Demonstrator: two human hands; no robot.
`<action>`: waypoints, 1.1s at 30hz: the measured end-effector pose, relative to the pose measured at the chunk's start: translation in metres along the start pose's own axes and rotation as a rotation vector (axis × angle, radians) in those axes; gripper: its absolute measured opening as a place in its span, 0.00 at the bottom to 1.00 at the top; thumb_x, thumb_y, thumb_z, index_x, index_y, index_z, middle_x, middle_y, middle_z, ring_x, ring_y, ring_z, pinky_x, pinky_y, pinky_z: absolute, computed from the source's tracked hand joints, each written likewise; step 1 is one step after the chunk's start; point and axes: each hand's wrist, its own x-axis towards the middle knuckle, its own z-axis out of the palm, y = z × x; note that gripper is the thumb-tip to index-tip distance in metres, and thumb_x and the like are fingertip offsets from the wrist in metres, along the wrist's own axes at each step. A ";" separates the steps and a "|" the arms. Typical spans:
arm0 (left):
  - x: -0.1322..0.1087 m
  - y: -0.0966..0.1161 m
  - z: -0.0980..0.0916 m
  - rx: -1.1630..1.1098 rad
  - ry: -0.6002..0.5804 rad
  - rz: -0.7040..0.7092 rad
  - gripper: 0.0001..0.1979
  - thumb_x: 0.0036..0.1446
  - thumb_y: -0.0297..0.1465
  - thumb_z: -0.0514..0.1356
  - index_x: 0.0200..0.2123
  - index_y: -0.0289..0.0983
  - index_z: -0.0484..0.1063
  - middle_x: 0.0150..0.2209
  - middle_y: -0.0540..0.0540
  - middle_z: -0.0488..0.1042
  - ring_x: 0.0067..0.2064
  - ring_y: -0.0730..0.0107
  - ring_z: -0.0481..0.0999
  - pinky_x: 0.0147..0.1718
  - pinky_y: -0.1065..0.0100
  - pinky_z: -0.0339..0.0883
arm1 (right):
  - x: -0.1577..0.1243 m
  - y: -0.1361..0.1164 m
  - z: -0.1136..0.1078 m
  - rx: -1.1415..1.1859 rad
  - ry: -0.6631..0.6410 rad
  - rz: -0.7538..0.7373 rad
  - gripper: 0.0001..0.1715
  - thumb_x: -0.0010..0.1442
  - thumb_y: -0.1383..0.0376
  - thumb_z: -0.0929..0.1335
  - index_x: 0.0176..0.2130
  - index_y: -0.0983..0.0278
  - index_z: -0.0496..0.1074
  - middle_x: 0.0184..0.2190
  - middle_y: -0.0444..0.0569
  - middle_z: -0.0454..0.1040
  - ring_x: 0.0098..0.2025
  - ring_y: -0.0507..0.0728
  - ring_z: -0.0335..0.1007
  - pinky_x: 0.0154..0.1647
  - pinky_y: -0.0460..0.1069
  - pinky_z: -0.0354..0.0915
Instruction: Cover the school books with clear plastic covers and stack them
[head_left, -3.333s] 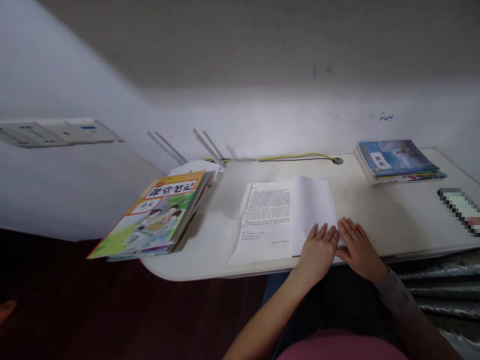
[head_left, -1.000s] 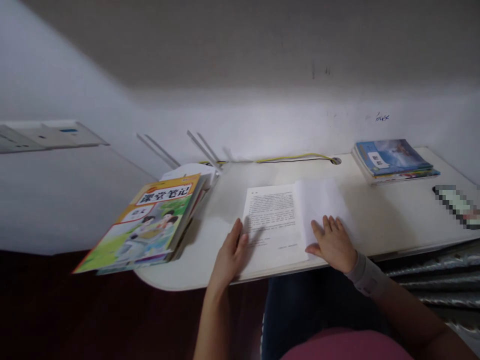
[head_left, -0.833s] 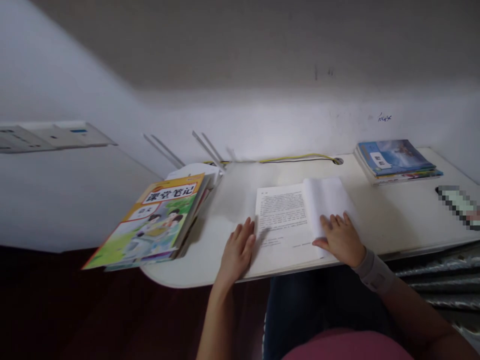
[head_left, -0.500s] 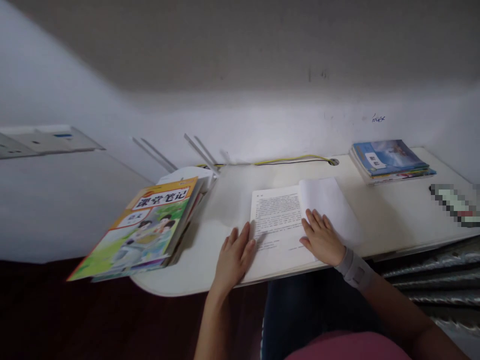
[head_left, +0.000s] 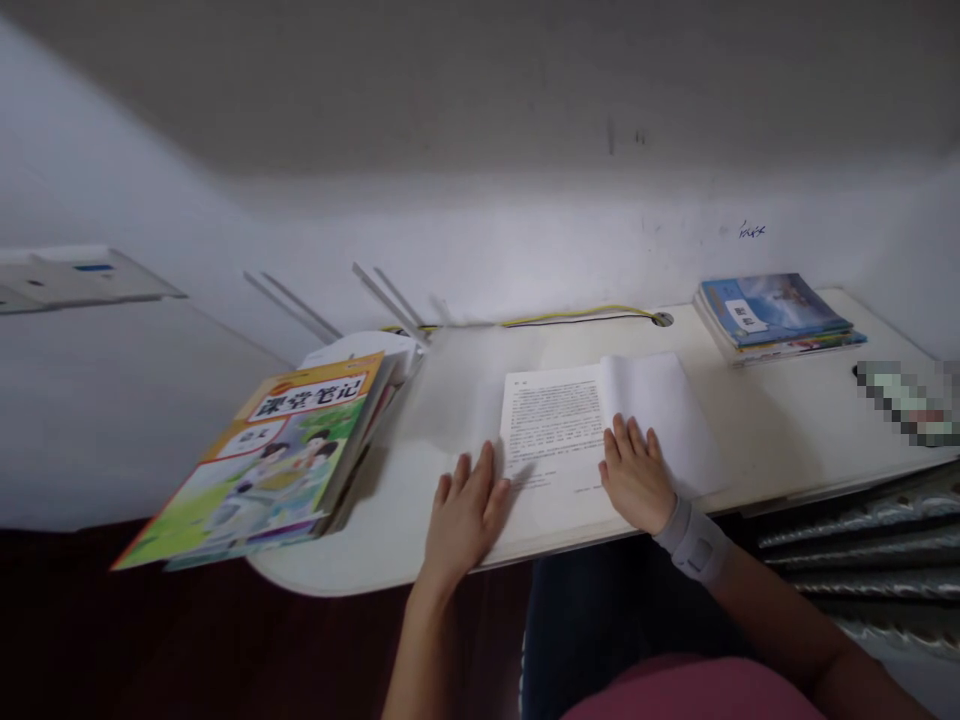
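Note:
An open book lies on the white desk in front of me, its left page covered in small print and its right page blank and slightly curled near the fold. My left hand rests on the desk at the book's left edge, fingers stretched out, holding nothing. On the blank page, close to the fold, my right hand lies flat with its fingers extended. A grey band wraps the right wrist.
At the left stands a stack of books with a colourful cover, overhanging the desk's edge. Behind it is a white router with antennas. Another book pile sits back right. A yellow cable runs along the wall to a desk hole.
My right hand has shifted slightly left on the page, with its thumb drawn in closer. The left hand stays in nearly the same place. The whole view has shifted a little.

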 end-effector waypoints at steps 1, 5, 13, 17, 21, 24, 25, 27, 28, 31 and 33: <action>0.000 -0.002 0.001 -0.021 0.005 -0.008 0.31 0.63 0.44 0.40 0.65 0.35 0.47 0.62 0.38 0.58 0.65 0.50 0.51 0.58 0.46 0.48 | 0.001 0.001 -0.001 0.000 -0.002 0.004 0.28 0.65 0.64 0.56 0.60 0.75 0.57 0.64 0.64 0.48 0.64 0.71 0.45 0.59 0.69 0.46; 0.001 -0.006 0.003 -0.098 0.016 -0.028 0.31 0.62 0.44 0.40 0.64 0.35 0.49 0.62 0.38 0.59 0.64 0.49 0.52 0.59 0.46 0.48 | 0.004 0.005 -0.004 0.009 -0.009 -0.005 0.28 0.65 0.64 0.56 0.60 0.74 0.57 0.64 0.63 0.49 0.64 0.71 0.47 0.59 0.69 0.48; 0.001 0.000 -0.008 -0.073 0.315 -0.252 0.30 0.58 0.41 0.48 0.57 0.27 0.59 0.56 0.27 0.64 0.60 0.43 0.60 0.54 0.46 0.56 | -0.008 0.010 -0.018 0.027 0.019 -0.113 0.29 0.65 0.61 0.58 0.61 0.72 0.56 0.66 0.61 0.44 0.66 0.68 0.39 0.61 0.68 0.44; 0.008 0.000 -0.026 -0.069 0.154 -0.431 0.26 0.55 0.40 0.49 0.52 0.30 0.65 0.43 0.31 0.74 0.46 0.46 0.73 0.44 0.51 0.65 | -0.022 0.005 -0.019 0.059 0.040 -0.274 0.26 0.66 0.59 0.57 0.58 0.70 0.61 0.62 0.59 0.56 0.66 0.63 0.42 0.64 0.65 0.39; 0.019 -0.005 -0.046 -0.234 -0.034 -0.505 0.14 0.50 0.43 0.54 0.28 0.39 0.69 0.29 0.40 0.76 0.37 0.50 0.76 0.37 0.54 0.67 | -0.024 0.004 -0.013 0.076 0.027 -0.290 0.24 0.65 0.61 0.59 0.55 0.71 0.64 0.58 0.61 0.64 0.64 0.63 0.50 0.63 0.67 0.41; 0.025 -0.001 -0.059 -0.781 -0.059 -0.424 0.15 0.47 0.44 0.58 0.23 0.39 0.61 0.31 0.42 0.77 0.42 0.54 0.76 0.40 0.57 0.68 | -0.020 0.005 -0.015 0.103 0.040 -0.298 0.23 0.64 0.61 0.60 0.55 0.70 0.65 0.56 0.61 0.66 0.63 0.63 0.52 0.64 0.66 0.42; 0.026 0.003 -0.063 -0.993 -0.072 -0.391 0.16 0.47 0.44 0.59 0.24 0.39 0.60 0.35 0.42 0.78 0.44 0.55 0.76 0.42 0.57 0.68 | -0.019 0.004 -0.017 0.127 0.038 -0.303 0.23 0.64 0.60 0.60 0.55 0.70 0.65 0.56 0.60 0.66 0.62 0.63 0.53 0.64 0.65 0.43; 0.030 0.015 -0.071 -1.324 -0.118 -0.334 0.16 0.48 0.43 0.60 0.24 0.39 0.59 0.43 0.40 0.77 0.49 0.55 0.73 0.46 0.54 0.68 | -0.015 0.004 -0.023 0.223 0.016 -0.315 0.26 0.64 0.58 0.60 0.56 0.70 0.63 0.56 0.60 0.66 0.61 0.62 0.55 0.63 0.63 0.46; 0.032 0.024 -0.075 -1.430 -0.137 -0.305 0.15 0.49 0.42 0.60 0.24 0.39 0.59 0.47 0.40 0.75 0.51 0.54 0.72 0.47 0.52 0.67 | -0.013 0.003 -0.027 0.297 0.001 -0.321 0.28 0.64 0.56 0.60 0.58 0.69 0.61 0.57 0.60 0.65 0.61 0.62 0.56 0.62 0.61 0.49; 0.044 0.061 -0.082 -1.622 -0.172 -0.208 0.12 0.53 0.40 0.56 0.25 0.39 0.61 0.52 0.41 0.71 0.57 0.51 0.67 0.49 0.46 0.64 | -0.001 0.005 -0.039 0.586 -0.003 -0.305 0.33 0.66 0.52 0.55 0.63 0.67 0.51 0.60 0.58 0.60 0.61 0.57 0.57 0.59 0.55 0.58; 0.055 0.093 -0.083 -1.746 -0.201 -0.155 0.09 0.55 0.38 0.54 0.28 0.39 0.64 0.52 0.41 0.71 0.59 0.51 0.64 0.51 0.44 0.61 | 0.009 0.013 -0.048 0.703 0.073 -0.225 0.34 0.67 0.52 0.48 0.65 0.67 0.45 0.60 0.57 0.60 0.60 0.55 0.59 0.55 0.52 0.62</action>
